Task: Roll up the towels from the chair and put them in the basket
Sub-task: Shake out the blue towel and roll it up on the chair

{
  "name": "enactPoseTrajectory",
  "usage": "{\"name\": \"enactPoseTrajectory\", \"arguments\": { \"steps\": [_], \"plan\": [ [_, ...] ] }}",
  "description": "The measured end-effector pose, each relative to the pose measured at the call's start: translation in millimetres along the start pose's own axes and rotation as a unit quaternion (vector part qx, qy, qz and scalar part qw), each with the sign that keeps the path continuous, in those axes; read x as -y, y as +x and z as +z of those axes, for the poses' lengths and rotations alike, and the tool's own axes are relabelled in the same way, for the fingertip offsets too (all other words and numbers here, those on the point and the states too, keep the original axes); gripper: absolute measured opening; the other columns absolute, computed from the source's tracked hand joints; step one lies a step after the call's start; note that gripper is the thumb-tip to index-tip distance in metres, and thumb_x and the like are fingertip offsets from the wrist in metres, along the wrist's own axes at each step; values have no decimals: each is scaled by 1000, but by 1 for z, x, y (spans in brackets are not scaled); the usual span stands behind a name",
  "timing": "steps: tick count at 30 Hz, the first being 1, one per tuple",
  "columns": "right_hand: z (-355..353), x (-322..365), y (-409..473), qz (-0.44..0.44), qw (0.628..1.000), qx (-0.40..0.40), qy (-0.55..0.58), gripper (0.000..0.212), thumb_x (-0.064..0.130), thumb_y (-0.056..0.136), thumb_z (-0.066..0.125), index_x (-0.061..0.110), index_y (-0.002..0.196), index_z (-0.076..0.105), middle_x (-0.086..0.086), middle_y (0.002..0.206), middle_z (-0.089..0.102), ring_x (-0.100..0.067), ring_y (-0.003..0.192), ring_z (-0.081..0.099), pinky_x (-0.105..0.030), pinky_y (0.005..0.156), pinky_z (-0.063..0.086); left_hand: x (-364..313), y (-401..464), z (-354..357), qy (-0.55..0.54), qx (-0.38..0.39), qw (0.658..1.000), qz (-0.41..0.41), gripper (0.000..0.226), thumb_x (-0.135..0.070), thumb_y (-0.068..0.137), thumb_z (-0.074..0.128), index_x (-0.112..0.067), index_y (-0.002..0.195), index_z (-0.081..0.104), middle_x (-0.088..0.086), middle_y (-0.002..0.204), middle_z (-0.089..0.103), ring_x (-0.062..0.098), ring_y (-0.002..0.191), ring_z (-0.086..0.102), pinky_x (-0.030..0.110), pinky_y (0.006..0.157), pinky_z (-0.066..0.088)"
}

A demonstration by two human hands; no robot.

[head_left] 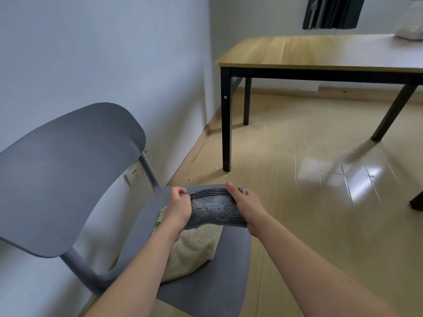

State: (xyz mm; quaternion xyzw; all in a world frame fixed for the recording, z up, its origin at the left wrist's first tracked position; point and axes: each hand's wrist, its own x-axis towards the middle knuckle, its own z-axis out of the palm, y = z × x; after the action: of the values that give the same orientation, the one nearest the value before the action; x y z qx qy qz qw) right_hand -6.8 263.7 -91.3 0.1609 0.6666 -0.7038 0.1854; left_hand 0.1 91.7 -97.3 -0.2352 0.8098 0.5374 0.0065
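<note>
Nearest the camera, a grey plastic chair (201,291) stands on a pale wood-plank floor (297,170), its curved backrest to the left, close to a light grey wall (91,53). A white wall socket (135,175) shows on that wall through the gap under the backrest. A crumpled cream-green towel (194,248) lies on the seat, partly covered by the left forearm.

Above that towel, 2 bare hands hold a grey patterned towel (215,210), which is wound into a roll lying crosswise between them, over the front part of the seat. The left hand (179,208) grips the roll's left end with its fingers curled in over the edge. The right hand (243,205) clasps the right end, thumb on top and fingers wrapped around the far side. Both hands are clenched on this towel.

Farther off, a wooden-topped table (297,53) on black legs stands in the corner of the room. A white bag (412,30) rests at its far right edge, and a dark curtain (332,12) hangs behind it. No basket is in view
</note>
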Motion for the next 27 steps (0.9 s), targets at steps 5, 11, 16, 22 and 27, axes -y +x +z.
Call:
{"name": "enactPoseTrajectory", "arguments": {
  "steps": [5, 11, 16, 22, 27],
  "plan": [
    [-11, 9, 62, 10, 998, -61, 17, 27, 35, 87, 63, 10, 95, 58, -15, 98, 67, -32, 85, 67, -49, 79, 56, -6, 43, 37, 66, -1, 995, 80, 27, -34, 100, 40, -15, 91, 56, -3, 83, 58, 17, 82, 57, 27, 58, 39],
    [-29, 42, 105, 44, 994, -97, 16, 31, 33, 89, 60, 6, 102, 58, -14, 98, 67, -28, 79, 67, -36, 64, 56, -39, 85, 67, 101, -23, 992, 70, 26, -26, 101, 41, -10, 87, 55, -1, 78, 56, 17, 74, 49, 25, 58, 35],
    [-56, 159, 61, 98, 988, -117, 25, 37, 41, 89, 62, 7, 103, 60, -13, 95, 68, -31, 79, 68, -34, 63, 57, -165, 59, 47, 154, -16, 983, 94, 29, -28, 102, 35, -13, 83, 51, -1, 75, 54, 15, 71, 50, 28, 55, 35],
    [-106, 340, -68, 140, 979, -143, 27, 41, 42, 89, 63, 5, 108, 61, -16, 87, 69, -30, 66, 68, -32, 53, 57, -360, -41, 7, 151, 19, 979, 138, 30, -32, 102, 33, -15, 87, 53, -3, 78, 55, 11, 71, 51, 26, 53, 37],
    [-140, 412, -162, 152, 967, -190, 81, 37, 47, 89, 62, 10, 89, 59, -11, 83, 64, -28, 69, 64, -32, 55, 56, -468, -104, -12, 143, 81, 966, 201, 25, -29, 101, 37, -16, 92, 56, -6, 80, 58, 5, 73, 52, 22, 55, 38]
  ]
}}
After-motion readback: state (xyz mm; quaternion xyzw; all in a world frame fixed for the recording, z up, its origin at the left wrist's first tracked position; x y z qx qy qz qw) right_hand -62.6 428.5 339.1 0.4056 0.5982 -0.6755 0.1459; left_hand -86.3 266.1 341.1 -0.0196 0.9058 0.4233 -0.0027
